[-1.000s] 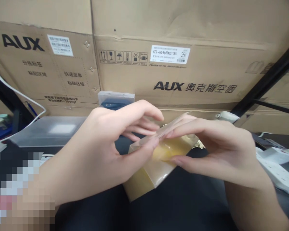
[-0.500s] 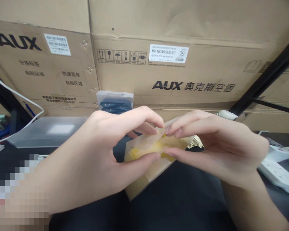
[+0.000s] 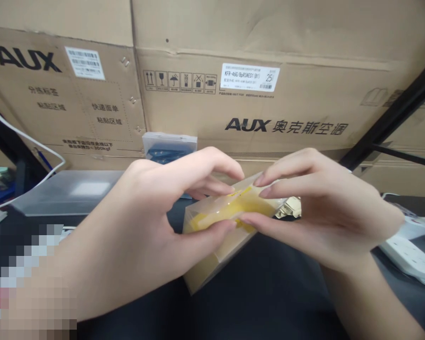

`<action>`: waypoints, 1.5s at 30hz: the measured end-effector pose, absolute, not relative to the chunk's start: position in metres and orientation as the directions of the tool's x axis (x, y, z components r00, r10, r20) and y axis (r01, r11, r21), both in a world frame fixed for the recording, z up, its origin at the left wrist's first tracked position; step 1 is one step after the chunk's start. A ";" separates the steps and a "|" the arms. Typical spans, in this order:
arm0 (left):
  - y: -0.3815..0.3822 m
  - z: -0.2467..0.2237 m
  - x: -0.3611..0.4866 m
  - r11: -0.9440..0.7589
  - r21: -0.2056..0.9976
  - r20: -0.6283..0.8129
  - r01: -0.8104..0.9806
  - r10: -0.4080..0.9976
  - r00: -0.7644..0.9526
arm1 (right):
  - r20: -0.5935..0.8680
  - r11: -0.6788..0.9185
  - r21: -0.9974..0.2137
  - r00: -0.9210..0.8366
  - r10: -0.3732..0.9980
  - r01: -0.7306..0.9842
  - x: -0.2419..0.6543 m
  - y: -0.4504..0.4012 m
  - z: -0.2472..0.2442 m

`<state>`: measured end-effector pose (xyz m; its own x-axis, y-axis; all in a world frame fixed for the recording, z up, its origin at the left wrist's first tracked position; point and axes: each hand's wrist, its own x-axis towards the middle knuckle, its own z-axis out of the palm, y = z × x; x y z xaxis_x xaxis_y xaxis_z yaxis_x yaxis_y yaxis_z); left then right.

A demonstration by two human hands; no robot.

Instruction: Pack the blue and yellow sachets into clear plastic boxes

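Note:
A clear plastic box [image 3: 203,264], tilted, is between my hands above the dark surface, with something yellow [image 3: 250,204] showing through its top side. My left hand [image 3: 163,212] grips its left part, the thumb on the near edge and the fingertips on the far edge. On the right part, my right hand [image 3: 326,203] holds the box between the thumb at the near edge and two fingertips at the far edge. What the yellow thing is cannot be made out.
Behind stand large cardboard cartons [image 3: 286,38]. A clear case with blue contents [image 3: 170,141] stands against them. A translucent lid-like sheet [image 3: 67,193] lies left, a white power strip [image 3: 411,255] right. Crumpled beige pieces [image 3: 291,207] lie beyond the box. A black frame bar [image 3: 396,99] slants at right.
My right fingertips have moved up and right along the far edge, further from the thumb. The box's top side looks flatter and shows more yellow. My left hand stays nearly in place.

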<state>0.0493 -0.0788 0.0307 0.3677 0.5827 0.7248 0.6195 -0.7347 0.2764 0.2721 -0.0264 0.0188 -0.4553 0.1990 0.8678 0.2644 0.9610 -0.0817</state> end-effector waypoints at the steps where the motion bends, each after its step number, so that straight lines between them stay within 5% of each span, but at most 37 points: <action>1: -0.079 0.030 0.050 -0.729 0.269 0.733 0.629 0.579 0.357 | 0.882 0.954 -0.062 -0.432 0.191 0.294 0.271 -0.027 0.018; 16: -0.081 0.032 0.062 -0.737 0.283 0.765 0.614 0.560 0.319 | 0.741 0.945 -0.248 -0.587 0.326 0.211 0.272 -0.033 0.023; 27: -0.076 0.031 0.064 -0.706 0.239 0.774 0.666 0.553 0.309 | 0.767 0.968 -0.102 -0.601 0.223 0.229 0.268 -0.031 0.024; 45: -0.072 0.034 0.046 -0.728 0.173 0.676 0.663 0.577 0.458 | 0.705 0.960 -0.147 -0.655 0.272 0.240 0.270 -0.028 0.024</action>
